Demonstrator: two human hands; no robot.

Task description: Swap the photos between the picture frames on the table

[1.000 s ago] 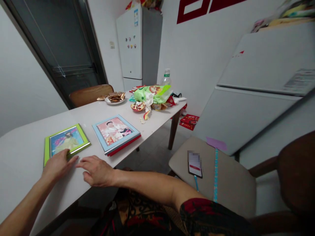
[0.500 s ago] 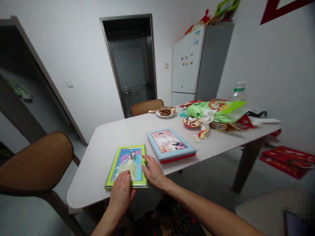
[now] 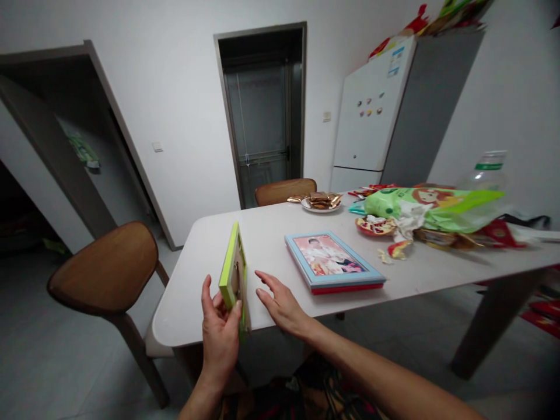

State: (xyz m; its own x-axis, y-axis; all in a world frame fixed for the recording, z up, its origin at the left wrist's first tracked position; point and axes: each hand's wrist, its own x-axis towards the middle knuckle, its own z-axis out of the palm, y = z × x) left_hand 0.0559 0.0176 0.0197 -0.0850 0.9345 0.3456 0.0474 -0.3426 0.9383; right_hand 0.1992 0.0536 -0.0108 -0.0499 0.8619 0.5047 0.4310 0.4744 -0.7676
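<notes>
A green picture frame [image 3: 231, 262] stands on edge, almost side-on to me, near the front edge of the table. My left hand [image 3: 220, 326] grips its near end, thumb on the brown back and fingers on the other side. Its picture is turned away from view. Just right of the frame, my right hand [image 3: 282, 303] is apart from it, fingers stretched out and holding nothing. Farther right lies a light blue picture frame [image 3: 306, 274] with a pink picture facing up, resting on something red [image 3: 350, 289].
The white table [image 3: 262, 224] also bears a plate of wrapped snacks [image 3: 321, 202], a cut pomegranate [image 3: 374, 226], peel scraps, a green snack bag [image 3: 429, 204] and a clear bottle [image 3: 487, 172]. Brown chairs [image 3: 109, 268] stand at the left and far side.
The green frame has gone from lying picture-up to standing on edge with its back toward the right. My right hand has let go of it. My view has turned left.
</notes>
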